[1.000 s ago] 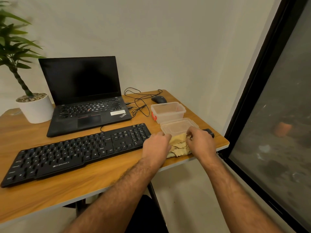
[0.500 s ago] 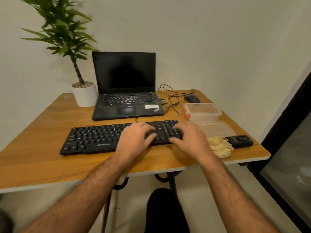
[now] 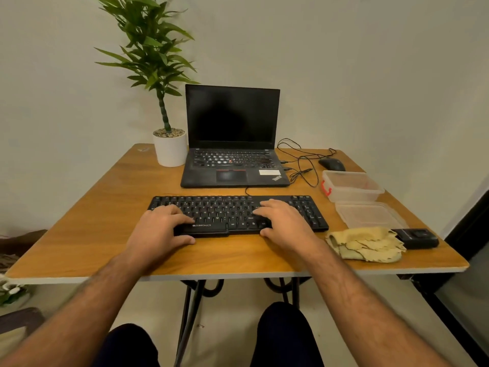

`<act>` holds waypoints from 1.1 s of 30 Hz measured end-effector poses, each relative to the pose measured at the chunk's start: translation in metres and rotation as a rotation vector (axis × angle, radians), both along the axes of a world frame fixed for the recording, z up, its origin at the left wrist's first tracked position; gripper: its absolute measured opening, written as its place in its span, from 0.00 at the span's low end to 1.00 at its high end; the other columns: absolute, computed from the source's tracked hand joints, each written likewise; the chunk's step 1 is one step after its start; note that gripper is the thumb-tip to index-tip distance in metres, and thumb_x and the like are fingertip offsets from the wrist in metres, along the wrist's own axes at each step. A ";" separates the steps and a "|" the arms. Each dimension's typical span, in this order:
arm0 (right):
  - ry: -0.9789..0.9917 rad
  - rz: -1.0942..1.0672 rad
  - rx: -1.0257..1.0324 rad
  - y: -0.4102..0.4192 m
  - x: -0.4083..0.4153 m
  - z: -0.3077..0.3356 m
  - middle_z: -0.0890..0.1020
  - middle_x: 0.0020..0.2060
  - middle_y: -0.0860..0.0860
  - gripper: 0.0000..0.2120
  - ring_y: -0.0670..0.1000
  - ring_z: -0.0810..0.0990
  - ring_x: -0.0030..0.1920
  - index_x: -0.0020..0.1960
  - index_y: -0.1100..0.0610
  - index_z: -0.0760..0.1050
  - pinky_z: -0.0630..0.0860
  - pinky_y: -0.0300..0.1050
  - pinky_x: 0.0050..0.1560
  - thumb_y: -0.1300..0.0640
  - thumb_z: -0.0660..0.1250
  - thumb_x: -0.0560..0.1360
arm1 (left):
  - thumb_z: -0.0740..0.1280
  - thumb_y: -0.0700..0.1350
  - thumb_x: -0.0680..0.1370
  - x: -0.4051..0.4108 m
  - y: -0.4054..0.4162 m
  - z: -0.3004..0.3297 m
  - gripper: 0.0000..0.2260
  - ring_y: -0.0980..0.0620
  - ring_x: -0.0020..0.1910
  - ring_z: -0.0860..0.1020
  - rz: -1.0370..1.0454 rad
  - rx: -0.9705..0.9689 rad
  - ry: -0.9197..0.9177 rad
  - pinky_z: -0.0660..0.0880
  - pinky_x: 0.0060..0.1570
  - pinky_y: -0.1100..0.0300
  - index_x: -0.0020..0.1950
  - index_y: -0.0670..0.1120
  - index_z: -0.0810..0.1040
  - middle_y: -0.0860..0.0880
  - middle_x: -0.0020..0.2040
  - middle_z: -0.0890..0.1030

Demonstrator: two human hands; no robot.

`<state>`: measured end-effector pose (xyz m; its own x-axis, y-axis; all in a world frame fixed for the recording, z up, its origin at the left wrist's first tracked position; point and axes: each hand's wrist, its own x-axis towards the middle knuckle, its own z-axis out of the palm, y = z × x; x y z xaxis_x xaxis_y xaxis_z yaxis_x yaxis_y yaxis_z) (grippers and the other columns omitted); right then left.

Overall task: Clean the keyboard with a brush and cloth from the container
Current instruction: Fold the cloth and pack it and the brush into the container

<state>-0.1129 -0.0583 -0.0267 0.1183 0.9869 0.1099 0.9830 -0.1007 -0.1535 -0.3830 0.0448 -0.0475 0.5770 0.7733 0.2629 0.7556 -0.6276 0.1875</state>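
The black keyboard (image 3: pixel 238 210) lies across the wooden table (image 3: pixel 79 234), in front of the laptop. My left hand (image 3: pixel 158 231) holds its front left part, fingers on the keys and thumb at the front edge. My right hand (image 3: pixel 284 223) holds the front right part the same way. A crumpled yellow cloth (image 3: pixel 366 246) lies on the table to the right of the keyboard, apart from both hands. Behind it are the clear plastic container (image 3: pixel 352 185) with a red clip and its lid (image 3: pixel 370 214). I cannot make out a brush.
A small black object (image 3: pixel 416 238) lies right of the cloth near the table edge. An open laptop (image 3: pixel 232 144), a potted plant (image 3: pixel 169 147), a black mouse (image 3: pixel 332 163) and loose cables (image 3: pixel 301 160) fill the back. A dark window frame stands at the right.
Both hands left the cloth and went to the keyboard. The keyboard now lies squarer and a little further right before the laptop. My view swung left and up.
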 end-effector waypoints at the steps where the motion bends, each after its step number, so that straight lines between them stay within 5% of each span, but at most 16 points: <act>1: 0.000 0.000 0.002 0.001 0.000 0.000 0.65 0.76 0.47 0.27 0.49 0.58 0.77 0.74 0.46 0.67 0.54 0.51 0.76 0.53 0.70 0.77 | 0.74 0.59 0.73 -0.001 0.001 -0.002 0.21 0.53 0.59 0.74 0.000 0.007 -0.019 0.71 0.59 0.53 0.64 0.55 0.81 0.54 0.59 0.78; 33: 0.070 -0.331 0.092 0.029 0.044 -0.010 0.76 0.66 0.50 0.27 0.52 0.73 0.65 0.67 0.48 0.75 0.75 0.53 0.62 0.42 0.74 0.71 | 0.74 0.52 0.75 0.033 0.036 -0.017 0.16 0.51 0.54 0.77 0.003 0.045 -0.174 0.74 0.56 0.54 0.62 0.51 0.83 0.51 0.53 0.80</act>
